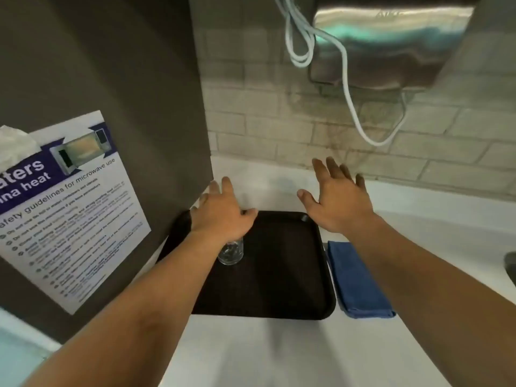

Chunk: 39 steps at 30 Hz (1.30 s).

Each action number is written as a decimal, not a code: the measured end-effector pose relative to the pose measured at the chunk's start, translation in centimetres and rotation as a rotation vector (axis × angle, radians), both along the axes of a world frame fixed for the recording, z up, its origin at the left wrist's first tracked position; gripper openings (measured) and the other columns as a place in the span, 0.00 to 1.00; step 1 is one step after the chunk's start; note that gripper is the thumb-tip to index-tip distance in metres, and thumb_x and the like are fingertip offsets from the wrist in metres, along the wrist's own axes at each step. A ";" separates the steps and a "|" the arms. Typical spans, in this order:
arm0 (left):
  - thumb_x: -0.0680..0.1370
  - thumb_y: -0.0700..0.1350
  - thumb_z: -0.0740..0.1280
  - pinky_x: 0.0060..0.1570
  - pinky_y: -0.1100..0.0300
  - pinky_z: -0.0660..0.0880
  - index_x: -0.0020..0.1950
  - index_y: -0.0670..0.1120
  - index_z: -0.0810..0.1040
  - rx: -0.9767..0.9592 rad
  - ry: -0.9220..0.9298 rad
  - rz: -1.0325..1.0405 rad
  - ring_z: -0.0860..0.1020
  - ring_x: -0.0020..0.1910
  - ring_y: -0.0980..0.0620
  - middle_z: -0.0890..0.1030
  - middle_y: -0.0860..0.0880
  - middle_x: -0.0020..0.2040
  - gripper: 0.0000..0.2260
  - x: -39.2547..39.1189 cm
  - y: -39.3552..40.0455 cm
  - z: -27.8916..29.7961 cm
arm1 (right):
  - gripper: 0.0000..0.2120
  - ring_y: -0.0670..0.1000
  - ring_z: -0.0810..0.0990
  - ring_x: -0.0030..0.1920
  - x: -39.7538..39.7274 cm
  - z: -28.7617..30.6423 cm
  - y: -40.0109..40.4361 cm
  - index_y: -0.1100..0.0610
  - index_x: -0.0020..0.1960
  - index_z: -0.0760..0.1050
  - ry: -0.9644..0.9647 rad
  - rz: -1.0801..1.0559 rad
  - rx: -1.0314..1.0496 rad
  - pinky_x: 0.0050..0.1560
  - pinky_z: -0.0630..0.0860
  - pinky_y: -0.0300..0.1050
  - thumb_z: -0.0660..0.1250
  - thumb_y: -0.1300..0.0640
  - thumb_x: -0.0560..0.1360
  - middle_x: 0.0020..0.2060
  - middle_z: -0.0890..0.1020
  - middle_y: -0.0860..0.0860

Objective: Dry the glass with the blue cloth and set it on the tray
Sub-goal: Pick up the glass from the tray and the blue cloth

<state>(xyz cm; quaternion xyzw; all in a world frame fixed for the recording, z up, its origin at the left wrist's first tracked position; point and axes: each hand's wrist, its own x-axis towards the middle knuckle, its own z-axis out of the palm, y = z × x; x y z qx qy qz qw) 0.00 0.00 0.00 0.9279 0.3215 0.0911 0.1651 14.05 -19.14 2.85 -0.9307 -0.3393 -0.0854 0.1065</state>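
Note:
A clear glass (231, 254) stands upright on the dark tray (279, 275), in its left half. My left hand (222, 212) hovers palm down just above and behind the glass, fingers spread, hiding the rim. My right hand (336, 198) is held out flat over the tray's far right corner, fingers apart, holding nothing. The folded blue cloth (357, 280) lies on the white counter right beside the tray's right edge, under my right forearm.
A grey panel (111, 79) with a microwave safety poster (69, 205) rises close to the tray's left side. A steel dispenser (391, 43) with white cables (349, 88) hangs on the tiled wall. A dark sink edge (511, 266) shows at far right.

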 end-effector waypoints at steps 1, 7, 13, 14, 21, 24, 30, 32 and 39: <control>0.78 0.64 0.71 0.74 0.34 0.71 0.86 0.44 0.55 -0.066 -0.015 0.044 0.67 0.80 0.31 0.63 0.38 0.84 0.45 -0.2 0.1 -0.9 | 0.38 0.63 0.54 0.77 -0.1 -0.3 -0.3 0.50 0.78 0.48 0.006 -0.005 -0.004 0.73 0.52 0.67 0.50 0.33 0.74 0.79 0.55 0.57; 0.78 0.52 0.77 0.67 0.41 0.77 0.83 0.42 0.62 -0.319 -0.202 0.159 0.75 0.74 0.33 0.70 0.36 0.78 0.39 -0.4 0.1 -4.8 | 0.34 0.62 0.57 0.76 -0.1 -5.0 -2.4 0.50 0.78 0.49 0.054 0.005 -0.064 0.72 0.55 0.65 0.50 0.36 0.77 0.78 0.57 0.56; 0.70 0.47 0.86 0.65 0.50 0.80 0.78 0.47 0.72 -0.612 -0.434 0.184 0.81 0.66 0.44 0.81 0.49 0.66 0.39 0.6 -0.6 -6.4 | 0.29 0.61 0.55 0.77 0.3 -9.4 -6.2 0.54 0.79 0.51 0.280 0.018 -0.109 0.74 0.55 0.59 0.53 0.53 0.80 0.79 0.56 0.57; 0.70 0.46 0.86 0.61 0.51 0.81 0.73 0.48 0.75 -0.686 -0.484 0.194 0.82 0.64 0.45 0.82 0.50 0.64 0.35 0.9 -0.8 -6.7 | 0.29 0.61 0.56 0.77 0.4 -10.0 -6.9 0.55 0.79 0.52 0.304 0.023 -0.122 0.74 0.57 0.57 0.55 0.56 0.79 0.79 0.57 0.57; 0.67 0.45 0.83 0.51 0.51 0.80 0.60 0.51 0.83 -1.445 -0.810 0.204 0.84 0.44 0.50 0.86 0.47 0.49 0.23 3.3 -2.5 -6.2 | 0.33 0.57 0.48 0.78 1.9 -14.5 -9.6 0.60 0.79 0.51 0.404 0.077 -0.207 0.75 0.51 0.49 0.59 0.53 0.78 0.80 0.52 0.56; 0.65 0.50 0.80 0.56 0.48 0.80 0.59 0.49 0.82 -1.552 -0.823 0.192 0.85 0.48 0.47 0.89 0.46 0.47 0.23 4.4 -3.6 -5.9 | 0.35 0.55 0.40 0.79 2.5 -16.9 -10.0 0.58 0.80 0.43 0.390 0.099 -0.269 0.76 0.43 0.50 0.54 0.45 0.80 0.80 0.43 0.54; 0.66 0.65 0.76 0.53 0.45 0.81 0.63 0.43 0.82 -1.606 -0.789 0.312 0.85 0.55 0.40 0.90 0.42 0.55 0.34 5.3 -5.4 -5.7 | 0.28 0.52 0.50 0.79 3.2 -19.6 -10.1 0.56 0.79 0.53 0.264 0.092 -0.046 0.76 0.45 0.45 0.52 0.47 0.82 0.79 0.53 0.51; 0.69 0.68 0.73 0.52 0.45 0.80 0.67 0.42 0.81 -1.628 -0.772 0.362 0.84 0.56 0.40 0.87 0.41 0.60 0.38 5.5 -5.8 -5.7 | 0.23 0.55 0.62 0.75 3.6 -19.2 -9.4 0.58 0.76 0.63 0.325 0.005 0.121 0.74 0.58 0.47 0.57 0.55 0.82 0.76 0.66 0.55; 0.70 0.69 0.74 0.49 0.43 0.83 0.66 0.44 0.80 -1.643 -0.675 0.335 0.84 0.60 0.38 0.84 0.40 0.65 0.36 5.8 -5.0 -4.2 | 0.11 0.60 0.80 0.58 4.7 -13.5 -9.6 0.53 0.57 0.79 1.268 -0.232 1.358 0.52 0.78 0.55 0.61 0.53 0.81 0.57 0.82 0.57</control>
